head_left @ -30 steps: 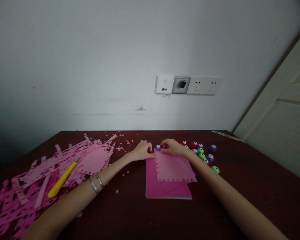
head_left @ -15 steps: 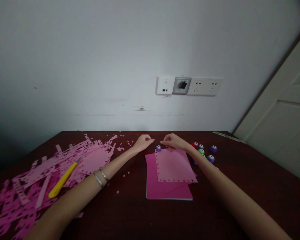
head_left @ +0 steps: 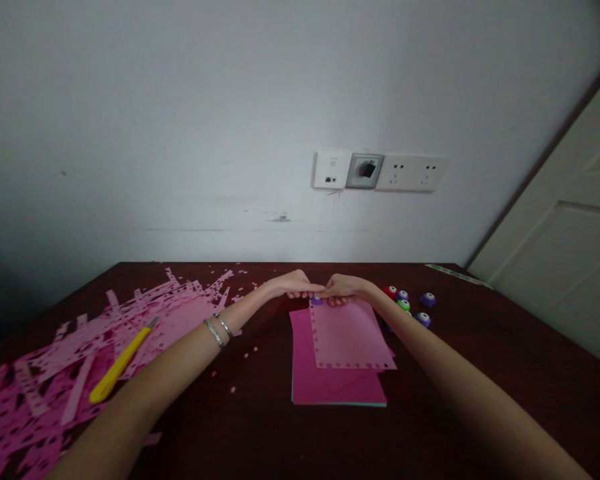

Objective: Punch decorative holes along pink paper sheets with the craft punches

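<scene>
A small purple paper punch (head_left: 317,300) sits on the top left corner of a light pink sheet (head_left: 350,333) with holes along its left and bottom edges. Both thumbs meet on top of the punch and press it. My left hand (head_left: 296,284) comes from the left with its fingers curled closed beside it. From the right, my right hand (head_left: 343,288) is closed at the punch, its curled fingers over the sheet's top edge. Under that sheet lies a stack of darker pink paper (head_left: 305,380), slightly askew. The hands partly hide the punch.
Cut pink paper strips (head_left: 55,380) are heaped at the left, with a yellow-handled craft knife (head_left: 120,367) on top. Several more punches (head_left: 423,319) in purple, green and red stand at the right, partly behind my right arm. Tiny paper cutouts (head_left: 233,389) dot the table.
My hands rose off the sheet's top edge and hovered apart above the punch. Now they have come together and lowered, thumbs on the punch. The punch stays at the sheet's corner.
</scene>
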Available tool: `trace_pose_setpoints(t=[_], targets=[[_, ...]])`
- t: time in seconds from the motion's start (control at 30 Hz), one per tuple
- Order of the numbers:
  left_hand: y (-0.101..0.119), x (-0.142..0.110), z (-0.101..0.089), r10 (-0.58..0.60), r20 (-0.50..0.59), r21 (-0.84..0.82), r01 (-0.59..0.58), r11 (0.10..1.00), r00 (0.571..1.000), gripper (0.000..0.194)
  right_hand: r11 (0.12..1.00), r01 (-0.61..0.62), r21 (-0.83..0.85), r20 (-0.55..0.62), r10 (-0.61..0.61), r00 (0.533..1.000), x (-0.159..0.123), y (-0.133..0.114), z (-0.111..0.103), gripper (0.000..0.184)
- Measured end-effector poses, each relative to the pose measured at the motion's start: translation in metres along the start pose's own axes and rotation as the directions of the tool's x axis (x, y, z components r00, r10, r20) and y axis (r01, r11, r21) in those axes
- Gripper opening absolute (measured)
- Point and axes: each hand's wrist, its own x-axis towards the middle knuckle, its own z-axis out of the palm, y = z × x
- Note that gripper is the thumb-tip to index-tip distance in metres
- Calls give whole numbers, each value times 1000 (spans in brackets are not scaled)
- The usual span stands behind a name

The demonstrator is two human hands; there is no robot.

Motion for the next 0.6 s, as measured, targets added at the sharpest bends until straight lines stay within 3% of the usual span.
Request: trace_pose_setpoints(t=[0.17,0.27,0.6], targets=[[7,6,-5,-76,185,30,72,997,980,46,996,-93,-17,92,94,991,8,-7,-5,42],[11,8,-6,-124,237,43,117,992,963,47,992,-125,5,113,124,986,12,-8,-5,41],[3,10,1,-109,158,77,98,992,981,52,990,-126,-60,91,131,987,16,-10,-2,37]])
